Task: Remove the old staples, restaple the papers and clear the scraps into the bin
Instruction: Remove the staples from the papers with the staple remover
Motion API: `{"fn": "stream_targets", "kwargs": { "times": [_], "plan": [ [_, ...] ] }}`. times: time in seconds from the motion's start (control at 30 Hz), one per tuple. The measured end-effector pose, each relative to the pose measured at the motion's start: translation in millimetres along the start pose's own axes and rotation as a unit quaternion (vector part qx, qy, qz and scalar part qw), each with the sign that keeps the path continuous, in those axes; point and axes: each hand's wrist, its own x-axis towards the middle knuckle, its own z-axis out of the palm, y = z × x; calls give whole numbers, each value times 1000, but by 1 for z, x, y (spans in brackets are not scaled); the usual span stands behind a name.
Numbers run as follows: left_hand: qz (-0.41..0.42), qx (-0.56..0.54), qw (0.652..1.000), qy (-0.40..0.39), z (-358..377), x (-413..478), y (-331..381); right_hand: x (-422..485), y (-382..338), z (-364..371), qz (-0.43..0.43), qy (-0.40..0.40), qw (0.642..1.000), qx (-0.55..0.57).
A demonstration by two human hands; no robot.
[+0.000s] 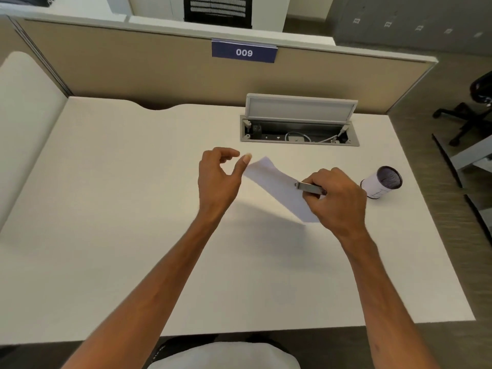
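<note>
White papers (279, 186) clamped in metal stapler (310, 188), gripped by right hand (336, 199); left hand (219, 177) open, empty; restapling underway; next, squeeze firmly, then bin (383, 182) scraps.

A pale, cream-coloured desk (111, 209) fills most of the view, its far edge set against a tan partition. At about one o'clock a cable tray (299, 134) is sunk into the desk top, lid propped open (white cables lie inside). At about three o'clock, near the right edge, a small round bin (381, 182) stands on the desk, tilted in the wide-angle view, its dark mesh inside showing.
</note>
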Motion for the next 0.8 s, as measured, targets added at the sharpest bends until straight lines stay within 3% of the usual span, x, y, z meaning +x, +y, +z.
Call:
{"fn": "stream_targets", "kwargs": {
  "times": [0.07,0.2,0.3,0.43,0.53,0.67,0.8],
  "plan": [
    [-72,-46,996,0,-3,3,13,4,-1,-10,-38,40,997,-45],
    [-215,-134,947,-198,-17,5,18,-13,-20,-4,-90,67,984,-139],
    [-265,-142,925,-230,-22,0,-11,-52,-40,34,-84,23,988,-129],
    [-337,-80,910,-227,-23,-10,-84,-119,-55,113,-13,-81,994,-74],
    [-351,-5,906,-238,-21,-16,-135,-155,-69,155,3,-161,986,-49],
    [-324,61,920,-210,-18,-19,-169,-174,-83,180,12,-208,978,-32],
    [-280,39,933,-224,-21,-16,-183,-172,-89,186,57,-233,971,23]
  ]
}}
